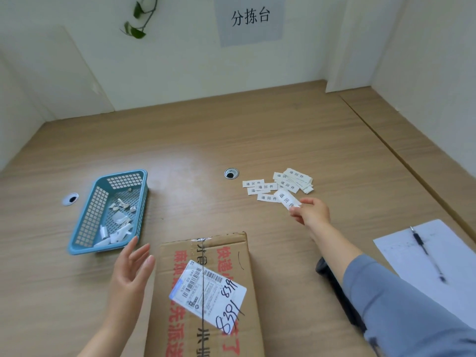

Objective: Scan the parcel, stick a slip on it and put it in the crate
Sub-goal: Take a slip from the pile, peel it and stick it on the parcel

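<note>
A brown cardboard parcel with red print and a white barcode label lies flat at the near middle of the table. My right hand pinches one white printed slip just above the table, beside a scattered pile of the same slips. My left hand hovers open with fingers spread, just left of the parcel and not touching it. A blue perforated plastic crate stands to the left, holding several scraps of white backing paper. A dark object, perhaps the scanner, lies mostly hidden under my right forearm.
A white sheet with a black pen on it lies at the right. Two round cable holes are set in the wooden table. White walls close off the back and sides, with a paper sign above.
</note>
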